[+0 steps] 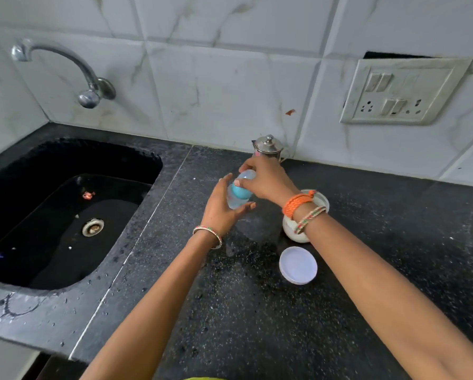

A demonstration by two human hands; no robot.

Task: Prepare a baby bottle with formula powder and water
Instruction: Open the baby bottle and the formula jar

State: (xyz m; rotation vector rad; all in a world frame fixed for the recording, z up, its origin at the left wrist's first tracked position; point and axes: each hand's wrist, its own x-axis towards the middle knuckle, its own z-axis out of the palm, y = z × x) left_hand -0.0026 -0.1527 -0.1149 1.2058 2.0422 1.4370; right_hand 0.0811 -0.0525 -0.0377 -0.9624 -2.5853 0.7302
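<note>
A clear baby bottle (236, 202) with a blue collar stands upright on the black counter (257, 311). My left hand (221, 208) curls around its body from the left. My right hand (265, 179) grips the clear cap over the teat at the top. An open white jar of formula powder (291, 231) sits just right of the bottle, partly hidden under my right wrist. Its white lid (298, 265) lies flat on the counter in front of the jar.
A small steel lidded pot (268, 148) stands behind my hands against the tiled wall. A black sink (65, 215) with a steel tap (62, 69) lies at the left. A switch and socket plate (402, 91) is on the wall at the right.
</note>
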